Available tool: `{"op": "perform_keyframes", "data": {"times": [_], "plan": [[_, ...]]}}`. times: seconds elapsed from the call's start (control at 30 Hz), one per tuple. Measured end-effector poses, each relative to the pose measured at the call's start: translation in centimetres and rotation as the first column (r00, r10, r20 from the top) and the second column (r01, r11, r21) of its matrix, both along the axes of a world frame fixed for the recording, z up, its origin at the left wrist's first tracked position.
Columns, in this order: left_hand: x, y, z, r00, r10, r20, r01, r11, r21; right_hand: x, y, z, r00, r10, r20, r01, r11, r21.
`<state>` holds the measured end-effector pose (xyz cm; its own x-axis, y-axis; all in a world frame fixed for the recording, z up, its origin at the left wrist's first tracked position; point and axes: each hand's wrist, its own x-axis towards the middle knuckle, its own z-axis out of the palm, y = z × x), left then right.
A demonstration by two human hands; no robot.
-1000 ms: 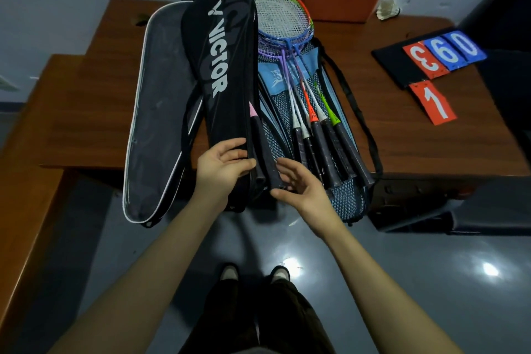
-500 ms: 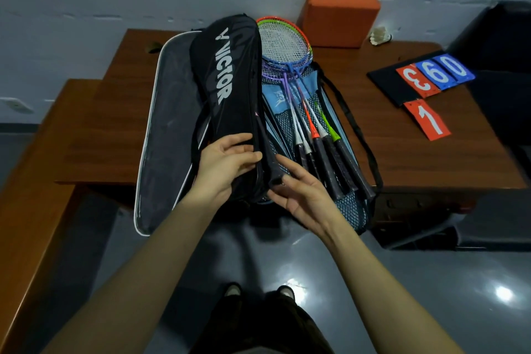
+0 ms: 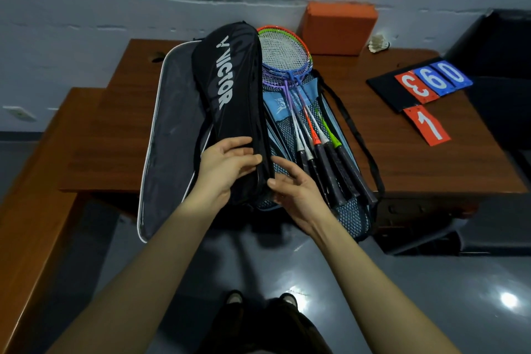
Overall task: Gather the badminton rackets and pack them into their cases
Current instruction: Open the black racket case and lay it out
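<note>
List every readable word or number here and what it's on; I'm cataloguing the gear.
"VICTOR": white letters on the black case.
"3": red card.
"6": blue card.
"0": blue card.
"1": loose red card.
Print on the blue case: too blurred to read.

Left hand [image 3: 227,164] grips with curled fingers; right hand [image 3: 296,192] opens, fingers spread.

Matt black fabric racket case [image 3: 230,100] with white print; blue mesh-cloth bag [image 3: 353,218]; rackets [image 3: 316,135] with taut white string faces and dark wrapped grips; brown wood-grain table [image 3: 425,164], low sheen; glossy grey floor [image 3: 431,282].
</note>
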<state>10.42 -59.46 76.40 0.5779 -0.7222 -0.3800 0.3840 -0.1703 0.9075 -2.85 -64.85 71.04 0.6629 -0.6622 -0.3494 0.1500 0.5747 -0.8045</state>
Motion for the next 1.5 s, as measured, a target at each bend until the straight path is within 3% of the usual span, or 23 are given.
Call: {"op": "perform_keyframes", "data": {"times": [0.07,0.13,0.2,0.27,0.4,0.6,0.7,0.8,0.9,1.07,1.5], "plan": [[-0.1,0.3,-0.8,0.998,-0.028,0.056,0.029,0.999,-0.018,-0.3,0.2,-0.4,0.999,-0.041,0.008,0.041,0.999,0.006],[-0.2,0.4,-2.0,0.961,-0.085,0.265,0.087,0.996,0.002,-0.6,0.3,-0.9,0.997,-0.082,0.004,0.081,0.997,0.015],[-0.1,0.4,-3.6,0.784,-0.207,0.585,0.163,0.978,0.128,-1.3,0.3,-1.0,0.995,-0.092,-0.026,0.093,0.996,0.017],[-0.1,0.3,-5.3,0.547,-0.345,0.763,0.212,0.939,0.272,-2.1,0.2,-1.0,0.992,-0.085,-0.089,0.086,0.996,0.004],[-1.1,0.1,-7.4,0.281,-0.531,0.799,0.264,0.844,0.468,-3.5,-0.7,-1.5,0.939,-0.152,-0.309,0.065,0.960,-0.274],[-3.5,-1.9,-9.3,0.079,-0.645,0.760,0.269,0.748,0.607,-6.5,-3.2,-3.9,0.813,-0.208,-0.543,-0.189,0.788,-0.585],[-4.1,-3.3,-10.6,0.046,-0.713,0.699,0.229,0.689,0.688,-7.7,-4.8,-5.6,0.713,-0.213,-0.668,-0.383,0.680,-0.626],[-4.0,-4.4,-11.3,0.053,-0.749,0.660,0.200,0.656,0.728,-7.2,-6.0,-6.8,0.552,-0.222,-0.804,-0.592,0.575,-0.566],[-2.6,-5.7,-11.3,0.085,-0.727,0.682,0.167,0.685,0.709,-4.9,-7.2,-6.9,0.527,-0.289,-0.799,-0.659,0.454,-0.599],[2.5,-10.0,-10.4,0.153,-0.673,0.723,0.140,0.739,0.658,1.2,-11.7,-7.0,0.584,-0.270,-0.765,-0.580,0.521,-0.627],[18.7,-24.2,-10.5,0.082,-0.612,0.787,0.193,0.784,0.589,18.1,-25.2,-5.7,0.521,-0.438,-0.733,-0.511,0.528,-0.679]]}}
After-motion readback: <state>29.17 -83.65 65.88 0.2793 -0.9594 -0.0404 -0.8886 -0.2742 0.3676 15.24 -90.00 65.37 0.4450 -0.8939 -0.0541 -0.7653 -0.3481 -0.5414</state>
